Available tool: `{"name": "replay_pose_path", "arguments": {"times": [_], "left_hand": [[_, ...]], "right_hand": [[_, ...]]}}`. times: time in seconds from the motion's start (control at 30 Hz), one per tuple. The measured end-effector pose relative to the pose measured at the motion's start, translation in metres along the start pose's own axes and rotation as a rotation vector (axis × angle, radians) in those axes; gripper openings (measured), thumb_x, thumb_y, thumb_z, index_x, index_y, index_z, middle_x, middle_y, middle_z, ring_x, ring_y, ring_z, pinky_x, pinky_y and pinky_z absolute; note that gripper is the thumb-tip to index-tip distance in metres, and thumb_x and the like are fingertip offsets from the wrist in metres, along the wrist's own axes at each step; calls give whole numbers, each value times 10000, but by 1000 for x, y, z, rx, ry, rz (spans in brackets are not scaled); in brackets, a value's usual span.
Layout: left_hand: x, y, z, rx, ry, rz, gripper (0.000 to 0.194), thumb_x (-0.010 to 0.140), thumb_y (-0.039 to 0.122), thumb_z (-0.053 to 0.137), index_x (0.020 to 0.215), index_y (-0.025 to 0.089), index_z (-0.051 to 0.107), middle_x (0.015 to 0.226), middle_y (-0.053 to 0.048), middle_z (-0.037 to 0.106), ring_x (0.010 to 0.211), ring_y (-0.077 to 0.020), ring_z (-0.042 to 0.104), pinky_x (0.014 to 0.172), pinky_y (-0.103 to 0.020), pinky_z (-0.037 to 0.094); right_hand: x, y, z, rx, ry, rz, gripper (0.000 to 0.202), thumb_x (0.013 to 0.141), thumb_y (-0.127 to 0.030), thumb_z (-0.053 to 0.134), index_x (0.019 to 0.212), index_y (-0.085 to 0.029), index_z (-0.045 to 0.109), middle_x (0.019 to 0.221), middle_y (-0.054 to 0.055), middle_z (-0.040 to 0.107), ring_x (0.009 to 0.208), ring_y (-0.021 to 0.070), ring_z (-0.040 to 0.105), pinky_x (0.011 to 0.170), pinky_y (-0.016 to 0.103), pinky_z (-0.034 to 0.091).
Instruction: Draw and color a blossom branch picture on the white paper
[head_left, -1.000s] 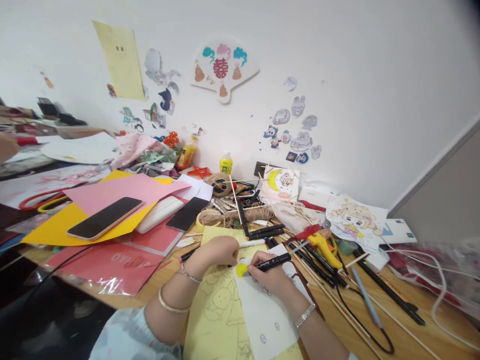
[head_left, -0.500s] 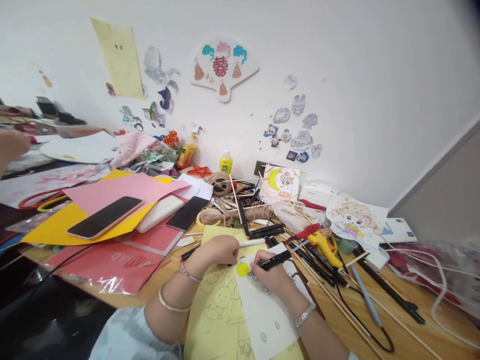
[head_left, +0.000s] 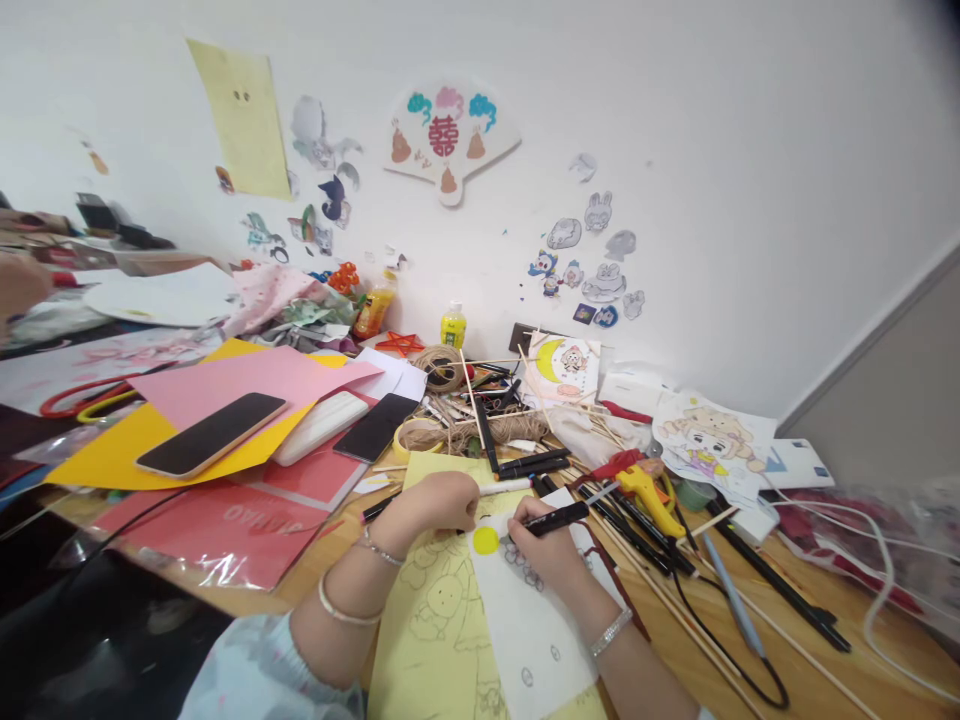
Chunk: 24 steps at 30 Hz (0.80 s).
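Observation:
My right hand (head_left: 541,543) grips a black marker (head_left: 556,518), its tip end low and close to the right edge of a yellow coloured patch (head_left: 486,541). The patch is on a white sheet (head_left: 517,630) with small line drawings, some partly covered by my right hand. Under that sheet lies a yellow sheet (head_left: 420,650) bearing pencil-like outlines of cartoon figures. Curled into a fist, my left hand (head_left: 448,502) rests on the papers just left of the yellow patch; anything within its fingers is hidden. A white marker (head_left: 506,486) lies beyond both hands.
Black markers (head_left: 534,462) and thin wooden sticks (head_left: 667,620) crowd the far side and right. A yellow glue gun (head_left: 651,497) lies right of my right hand. To the left are a phone (head_left: 210,435), coloured papers (head_left: 259,378) and a red folder (head_left: 217,530). A wall (head_left: 675,90) stands behind.
My right hand and the marker have shifted slightly right, uncovering more of the yellow patch and the drawing beside it. My left hand stays in place.

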<state>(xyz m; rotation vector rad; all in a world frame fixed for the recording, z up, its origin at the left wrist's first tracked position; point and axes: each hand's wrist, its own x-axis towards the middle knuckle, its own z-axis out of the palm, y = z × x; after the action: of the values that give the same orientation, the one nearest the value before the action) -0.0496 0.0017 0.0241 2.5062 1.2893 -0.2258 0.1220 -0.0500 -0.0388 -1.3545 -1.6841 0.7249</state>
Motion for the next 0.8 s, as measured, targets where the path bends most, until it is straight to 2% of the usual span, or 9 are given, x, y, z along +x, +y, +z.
{"name": "replay_pose_path", "arguments": {"times": [0.13, 0.2, 0.37, 0.53, 0.7, 0.8], "left_hand": [[0, 0, 0, 1, 6, 5, 153, 600, 189, 511, 635, 169, 659, 588, -33, 627, 475, -142, 500, 448, -233, 357], [0, -1, 1, 3, 10, 7, 140, 607, 191, 514, 618, 162, 651, 560, -33, 612, 470, -140, 496, 450, -231, 358], [1, -1, 2, 0, 8, -5, 121, 602, 198, 524, 604, 165, 640, 525, -20, 595, 464, -133, 495, 455, -224, 357], [0, 1, -1, 6, -4, -14, 125, 591, 194, 513, 582, 170, 635, 523, -28, 603, 455, -138, 485, 444, -232, 344], [-2, 2, -3, 18, 1, -7, 158, 602, 214, 513, 644, 166, 658, 599, -48, 634, 496, -158, 504, 472, -249, 368], [-1, 1, -2, 19, 1, -3, 151, 598, 204, 511, 625, 162, 654, 580, -46, 625, 489, -154, 498, 474, -250, 367]], "right_hand": [[0, 0, 0, -3, 5, -6, 165, 692, -198, 485, 545, -217, 412, 472, -57, 444, 484, 123, 451, 483, 225, 346], [0, -1, 0, -9, 2, -22, 151, 710, -213, 512, 566, -210, 466, 504, -42, 501, 513, 132, 486, 501, 229, 366], [-1, -14, -5, -25, -108, -83, 16, 698, -198, 606, 683, -196, 610, 688, 6, 650, 657, 159, 583, 610, 250, 426], [-1, -23, -6, 26, -171, -33, 45, 674, -143, 608, 694, -181, 620, 687, 12, 653, 660, 161, 593, 610, 248, 436], [0, -13, -4, 75, -222, -55, 46, 690, -169, 631, 733, -182, 621, 708, 9, 651, 667, 158, 587, 588, 236, 432], [1, -7, -3, 14, -196, -93, 45, 702, -160, 621, 736, -189, 620, 713, 3, 647, 672, 157, 581, 597, 238, 430]]}}
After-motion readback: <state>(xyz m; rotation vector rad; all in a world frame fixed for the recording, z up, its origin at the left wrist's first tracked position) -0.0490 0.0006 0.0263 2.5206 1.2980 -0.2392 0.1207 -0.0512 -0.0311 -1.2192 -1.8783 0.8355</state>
